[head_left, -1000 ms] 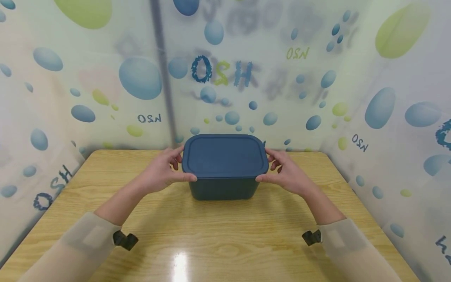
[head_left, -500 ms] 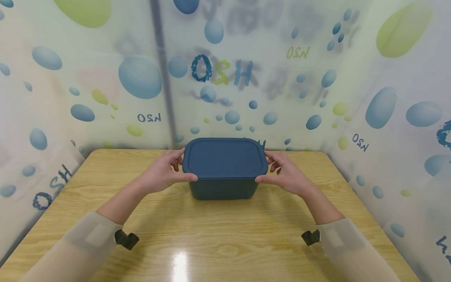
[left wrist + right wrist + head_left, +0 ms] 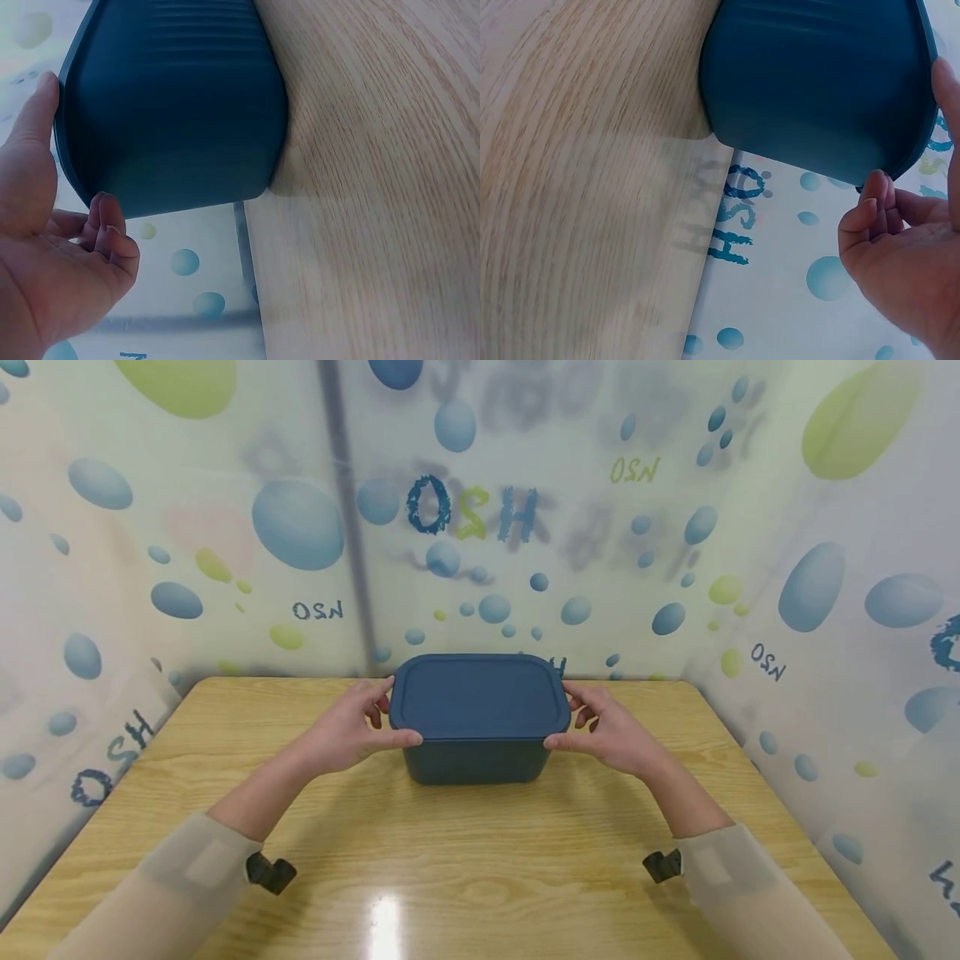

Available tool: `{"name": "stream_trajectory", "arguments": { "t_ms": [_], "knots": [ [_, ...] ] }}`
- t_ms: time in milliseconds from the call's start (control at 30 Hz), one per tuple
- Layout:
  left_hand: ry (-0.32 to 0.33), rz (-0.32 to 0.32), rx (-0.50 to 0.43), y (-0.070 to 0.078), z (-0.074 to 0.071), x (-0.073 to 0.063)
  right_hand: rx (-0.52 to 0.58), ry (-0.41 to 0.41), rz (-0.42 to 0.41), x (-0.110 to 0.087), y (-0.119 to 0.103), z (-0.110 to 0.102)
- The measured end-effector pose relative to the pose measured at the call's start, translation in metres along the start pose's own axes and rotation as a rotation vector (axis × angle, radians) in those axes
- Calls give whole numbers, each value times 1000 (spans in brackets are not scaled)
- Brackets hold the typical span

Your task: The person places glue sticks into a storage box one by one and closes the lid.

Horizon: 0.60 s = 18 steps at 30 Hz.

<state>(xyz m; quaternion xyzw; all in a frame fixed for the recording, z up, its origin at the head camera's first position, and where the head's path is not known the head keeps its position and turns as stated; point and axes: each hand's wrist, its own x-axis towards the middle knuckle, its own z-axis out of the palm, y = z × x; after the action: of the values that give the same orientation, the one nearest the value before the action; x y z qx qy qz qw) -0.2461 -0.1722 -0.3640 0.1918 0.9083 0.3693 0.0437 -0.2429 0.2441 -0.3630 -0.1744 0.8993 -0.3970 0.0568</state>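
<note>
A dark blue storage box (image 3: 477,762) stands on the table in the head view, its flat lid (image 3: 480,695) lying over the top. My left hand (image 3: 348,727) grips the lid's left end, thumb at the front corner and forefinger towards the back corner. At the right end my right hand (image 3: 611,727) holds the lid the same way. In the left wrist view the box's ribbed end wall (image 3: 187,105) shows, with the other fingers (image 3: 120,247) of that hand curled beside the rim. The right wrist view has the opposite end wall (image 3: 817,82). The box's inside is hidden under the lid.
The wood-grain table (image 3: 465,877) reaches back to a pale curtain (image 3: 525,593) printed with blue and green spots and letters. More of this cloth stands along the left and right sides. Dark wrist devices (image 3: 270,872) sit on both sleeves.
The lid's back edge has come down a little and now lies lower, showing more of the curtain behind it. Both hands stay at its ends, almost unmoved during the last half second.
</note>
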Motion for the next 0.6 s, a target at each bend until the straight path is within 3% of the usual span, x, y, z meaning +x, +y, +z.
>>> {"name": "stream_trajectory", "arguments": {
  "t_ms": [300,600],
  "knots": [
    [36,4,-78,-2,-2,3,27,-14,6,7,5,-2],
    [30,20,-28,-11,1,13,-7,-3,-6,17,11,0]
  ]
}}
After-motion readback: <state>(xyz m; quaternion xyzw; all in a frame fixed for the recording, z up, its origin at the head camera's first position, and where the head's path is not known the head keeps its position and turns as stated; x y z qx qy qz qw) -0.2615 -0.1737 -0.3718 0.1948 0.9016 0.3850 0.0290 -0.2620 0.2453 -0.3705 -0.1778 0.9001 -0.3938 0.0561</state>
